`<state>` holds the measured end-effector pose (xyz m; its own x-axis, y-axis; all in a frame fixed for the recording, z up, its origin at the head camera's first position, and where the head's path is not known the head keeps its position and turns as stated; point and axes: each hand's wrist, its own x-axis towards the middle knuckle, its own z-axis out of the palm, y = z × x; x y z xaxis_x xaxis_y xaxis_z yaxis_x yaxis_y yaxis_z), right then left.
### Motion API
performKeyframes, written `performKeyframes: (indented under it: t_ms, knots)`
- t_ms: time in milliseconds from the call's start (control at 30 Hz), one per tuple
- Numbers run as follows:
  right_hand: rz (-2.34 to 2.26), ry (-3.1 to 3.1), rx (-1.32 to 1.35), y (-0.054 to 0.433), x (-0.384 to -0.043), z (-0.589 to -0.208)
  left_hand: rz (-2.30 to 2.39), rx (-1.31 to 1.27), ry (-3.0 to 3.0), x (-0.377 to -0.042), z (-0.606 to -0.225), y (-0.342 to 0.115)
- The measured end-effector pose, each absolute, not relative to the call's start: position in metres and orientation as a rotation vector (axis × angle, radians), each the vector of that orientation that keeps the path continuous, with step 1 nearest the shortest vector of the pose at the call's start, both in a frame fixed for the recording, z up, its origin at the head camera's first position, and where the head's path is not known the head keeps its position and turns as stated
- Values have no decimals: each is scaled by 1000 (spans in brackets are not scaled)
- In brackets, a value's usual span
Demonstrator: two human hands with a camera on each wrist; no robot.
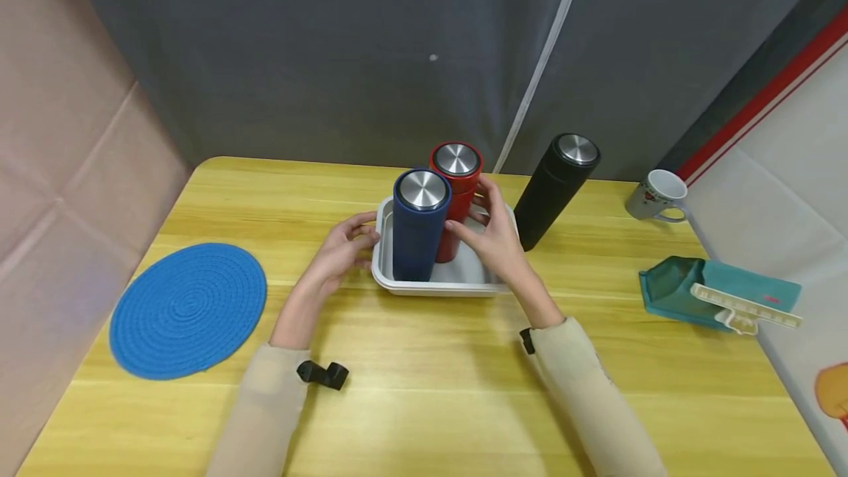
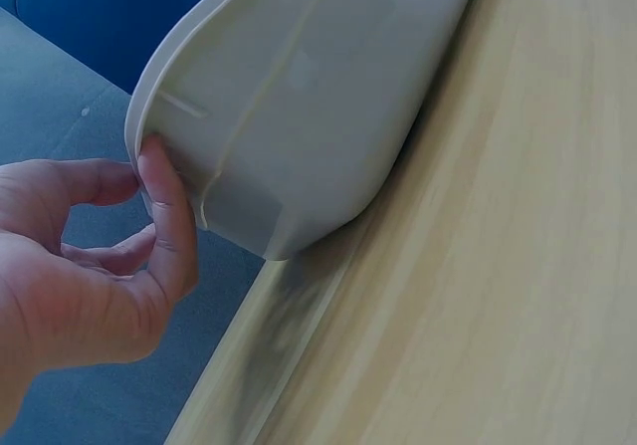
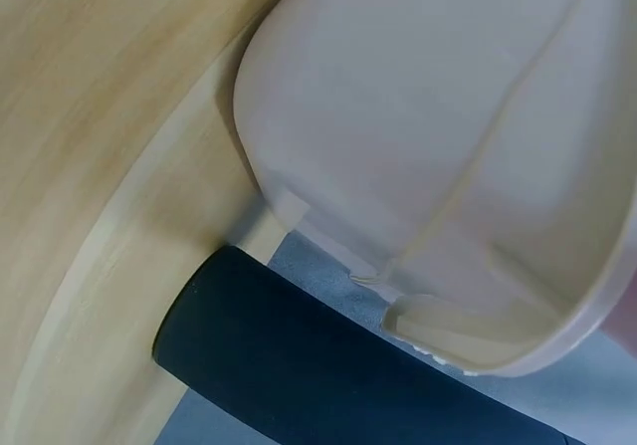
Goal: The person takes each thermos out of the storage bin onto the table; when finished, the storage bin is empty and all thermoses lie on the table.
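Observation:
A white tray (image 1: 464, 288) stands on the table with a blue thermos (image 1: 417, 241) and a red thermos (image 1: 457, 201) upright in it, the blue one in front. At the tray's left end, my left hand (image 1: 341, 249) pinches the rim between thumb and fingers; the left wrist view shows this hand (image 2: 109, 256) at the tray's edge (image 2: 289, 97). My right hand (image 1: 493, 234) reaches over the tray's right side and holds the red thermos, thumb in front and fingers on its right. In the right wrist view, the tray (image 3: 418, 116) hides that hand.
Just right of the tray stands a black thermos (image 1: 556, 186). A patterned mug (image 1: 652, 197) and a teal pouch with a white clip (image 1: 722, 297) are farther right. At left lies a round blue placemat (image 1: 188, 311). A grey partition (image 1: 331, 57) borders the table's back.

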<state>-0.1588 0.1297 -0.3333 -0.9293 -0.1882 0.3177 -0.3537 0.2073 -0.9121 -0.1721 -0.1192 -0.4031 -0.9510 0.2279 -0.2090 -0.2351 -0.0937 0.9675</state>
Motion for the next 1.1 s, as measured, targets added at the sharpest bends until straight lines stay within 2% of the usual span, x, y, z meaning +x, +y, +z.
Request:
performKeyframes:
  t_ms: [1100]
  knots:
    - [1676,-2283,341,127,-150,-332,2142,-49,1889,-173,-404,-117]
